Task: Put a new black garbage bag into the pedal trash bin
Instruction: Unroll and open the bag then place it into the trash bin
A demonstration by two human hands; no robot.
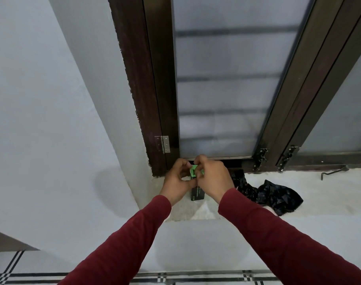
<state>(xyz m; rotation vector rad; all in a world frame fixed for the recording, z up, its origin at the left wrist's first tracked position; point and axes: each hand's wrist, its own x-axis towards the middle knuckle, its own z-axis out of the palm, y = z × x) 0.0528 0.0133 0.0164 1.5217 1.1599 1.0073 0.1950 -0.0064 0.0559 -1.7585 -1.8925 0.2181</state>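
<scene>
Right at the corner of the window sill (299,204), both hands meet over a small packet. Left hand (178,177) has its fingers curled in, thumb and fingertips pinching the green-and-black garbage bag packet (197,185) from the left side. Right hand (211,176) curls over the same packet from the right and above, its fingers gripping the green top end — the two hands are touching or nearly so. The packet's black lower end, with a bit of pale lettering, hangs out below the hands above the sill.

Just to the right, a loose crumpled black garbage bag (272,195) lies on the sill, partly behind the right wrist. Behind the hands stands a frosted window (220,83) in a dark brown frame, with a metal hinge (164,144) at the left and latches (260,158) further right. Both arms wear maroon sleeves (122,243). The pedal bin is out of view.
</scene>
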